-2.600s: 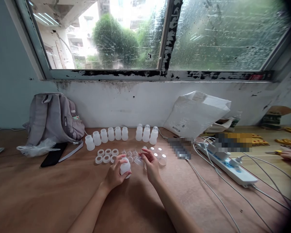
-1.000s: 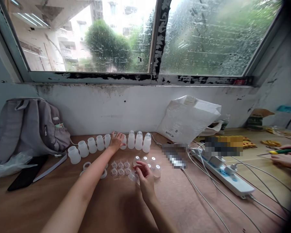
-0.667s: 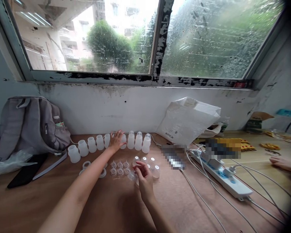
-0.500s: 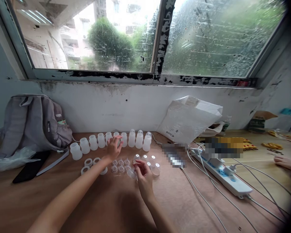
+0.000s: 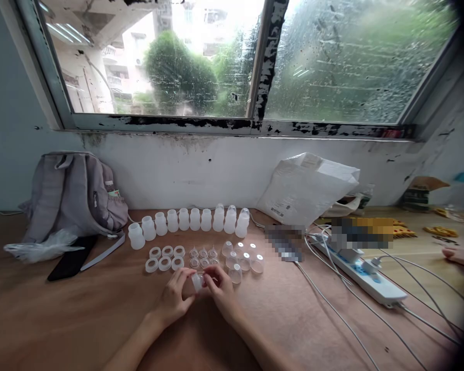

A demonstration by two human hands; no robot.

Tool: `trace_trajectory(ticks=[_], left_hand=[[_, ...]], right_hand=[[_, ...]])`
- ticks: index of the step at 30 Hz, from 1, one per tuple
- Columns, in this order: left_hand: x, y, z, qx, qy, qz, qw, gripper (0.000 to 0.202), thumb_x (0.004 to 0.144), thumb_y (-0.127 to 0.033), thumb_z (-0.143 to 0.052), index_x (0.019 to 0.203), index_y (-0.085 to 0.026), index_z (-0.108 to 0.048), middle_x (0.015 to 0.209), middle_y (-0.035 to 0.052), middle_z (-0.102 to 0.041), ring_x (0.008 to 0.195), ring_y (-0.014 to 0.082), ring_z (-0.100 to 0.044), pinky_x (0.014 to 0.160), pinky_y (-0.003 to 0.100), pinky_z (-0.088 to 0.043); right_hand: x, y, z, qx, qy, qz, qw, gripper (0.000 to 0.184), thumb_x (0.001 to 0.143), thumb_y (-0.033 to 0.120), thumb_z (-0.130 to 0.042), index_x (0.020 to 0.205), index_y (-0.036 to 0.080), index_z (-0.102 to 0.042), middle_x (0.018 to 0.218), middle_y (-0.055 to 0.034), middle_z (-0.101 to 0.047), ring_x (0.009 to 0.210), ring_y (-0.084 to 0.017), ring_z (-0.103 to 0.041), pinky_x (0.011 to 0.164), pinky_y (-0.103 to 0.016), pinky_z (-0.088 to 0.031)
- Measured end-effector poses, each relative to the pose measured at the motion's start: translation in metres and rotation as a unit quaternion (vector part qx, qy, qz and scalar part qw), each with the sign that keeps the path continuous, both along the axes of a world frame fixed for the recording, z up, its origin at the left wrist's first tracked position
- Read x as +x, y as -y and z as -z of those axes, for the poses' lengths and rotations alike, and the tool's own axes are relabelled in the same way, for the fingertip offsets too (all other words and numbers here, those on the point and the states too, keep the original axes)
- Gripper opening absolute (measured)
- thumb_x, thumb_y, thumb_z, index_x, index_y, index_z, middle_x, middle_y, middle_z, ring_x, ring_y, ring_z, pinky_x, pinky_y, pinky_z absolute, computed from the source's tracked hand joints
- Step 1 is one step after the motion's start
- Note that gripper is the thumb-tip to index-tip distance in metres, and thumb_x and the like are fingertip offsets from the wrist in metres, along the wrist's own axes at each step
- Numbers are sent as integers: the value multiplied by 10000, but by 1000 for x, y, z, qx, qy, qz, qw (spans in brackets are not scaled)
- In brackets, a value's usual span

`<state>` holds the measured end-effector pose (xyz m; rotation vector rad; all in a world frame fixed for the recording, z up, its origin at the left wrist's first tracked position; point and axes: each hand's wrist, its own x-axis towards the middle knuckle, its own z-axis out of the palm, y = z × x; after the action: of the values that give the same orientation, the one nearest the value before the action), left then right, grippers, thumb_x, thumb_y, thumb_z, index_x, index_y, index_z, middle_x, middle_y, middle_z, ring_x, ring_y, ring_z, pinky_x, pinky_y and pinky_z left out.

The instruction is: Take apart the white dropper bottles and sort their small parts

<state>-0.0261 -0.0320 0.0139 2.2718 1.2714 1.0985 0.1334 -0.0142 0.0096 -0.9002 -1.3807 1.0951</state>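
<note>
Left grip (image 5: 178, 292) and right grip (image 5: 219, 286) together grasp a small clear piece (image 5: 198, 281) at the near side of the surface (image 5: 81, 319).
Just beyond lie white rings (image 5: 164, 264), clear teats (image 5: 203, 254) and domed caps (image 5: 245, 263); behind stand frosted bottles (image 5: 183, 220), the three rightmost dome-topped; farthest, a window (image 5: 201, 67).

Fingers of the left hand (image 5: 175, 294) and right hand (image 5: 221, 289) partly hide the clear piece (image 5: 197, 281), too small to identify; both forearms (image 5: 139, 337) leave the bottom edge; another person's hand (image 5: 462, 256) is cut off at right; pixelation masks two patches (image 5: 284, 242); the white bag's (image 5: 313, 185) print is unreadable.
</note>
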Motion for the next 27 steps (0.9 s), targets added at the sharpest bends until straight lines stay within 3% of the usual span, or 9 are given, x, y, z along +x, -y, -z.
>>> trace_trajectory(ticks=[4, 7, 19, 27], left_hand=[[-10, 2, -5, 36, -64, 11, 997, 477, 677, -115, -502, 1133, -235, -424, 1083, 63, -502, 1020, 218, -467, 890, 380, -388], [-11, 2, -5, 30, -72, 6, 997, 463, 667, -132, -517, 1111, -237, -436, 1065, 61, -511, 994, 223, -479, 871, 381, -401], [-11, 3, -7, 24, -84, 13, 996, 433, 648, -154, -542, 1069, -231, -473, 1033, 57, -530, 971, 224, -482, 860, 364, -396], [-9, 4, -5, 7, -94, 40, 995, 389, 667, -213, -562, 1049, -213, -489, 982, 63, -553, 919, 219, -497, 819, 357, -406]], right_hand=[[-1, -3, 3, -34, 15, -90, 995, 132, 735, 276, -543, 811, 171, -569, 691, 3, -572, 553, -116, -552, 543, -248, -465], [-1, -2, 4, -44, 27, -117, 992, 181, 695, 285, -585, 830, 166, -567, 717, -2, -577, 566, -123, -565, 518, -246, -475], [-4, 2, 5, -42, 65, -104, 992, 195, 659, 293, -602, 793, 167, -536, 721, 10, -575, 555, -105, -538, 489, -221, -451], [-4, 2, 10, 8, 118, -68, 991, 74, 666, 141, -482, 722, 170, -521, 543, 59, -512, 410, -65, -433, 377, -164, -337]])
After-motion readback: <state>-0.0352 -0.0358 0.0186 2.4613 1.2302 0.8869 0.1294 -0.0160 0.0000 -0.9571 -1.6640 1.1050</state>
